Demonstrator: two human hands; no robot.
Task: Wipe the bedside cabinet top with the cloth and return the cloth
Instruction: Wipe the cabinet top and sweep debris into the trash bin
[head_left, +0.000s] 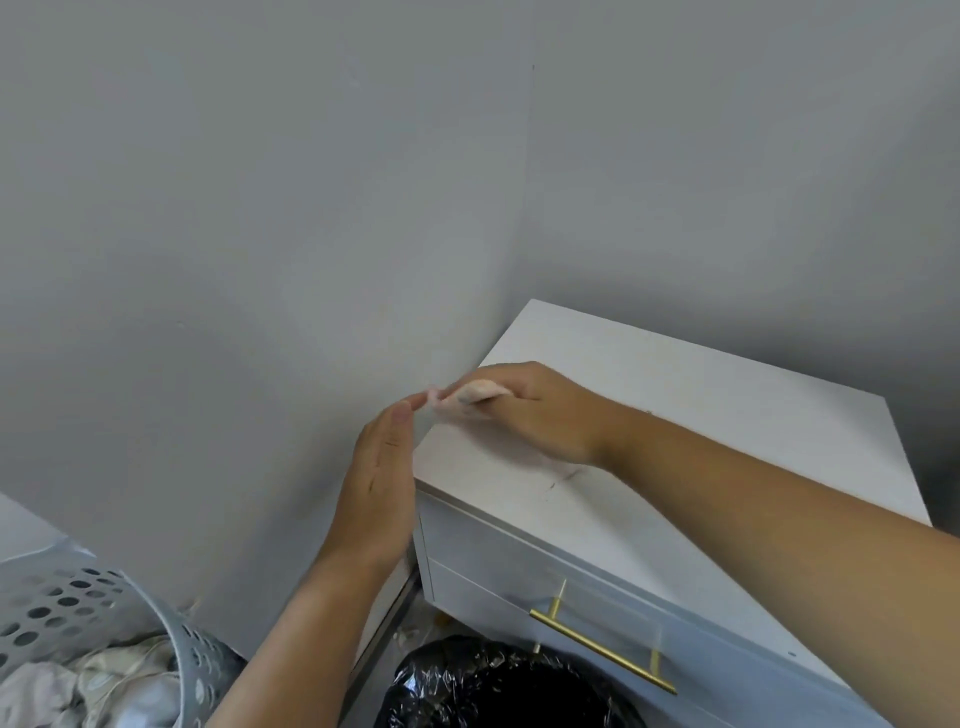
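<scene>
A white bedside cabinet (727, 415) stands in the corner of grey walls, with a gold bar handle (602, 649) on its drawer front. My right hand (535, 410) rests on the cabinet top near its left edge and is closed on a small pale pink cloth (462, 400), most of it hidden under the fingers. A bit of cloth sticks out past the edge. My left hand (379, 499) is held flat and upright against the cabinet's left side, fingers together, its fingertips just below the cloth. A few dark marks lie on the top close to my right wrist.
A grey perforated laundry basket (104, 623) with pale fabric inside sits at the lower left. A bin lined with a black plastic bag (493, 686) stands on the floor in front of the cabinet. Small scraps lie on the floor beside the cabinet's base.
</scene>
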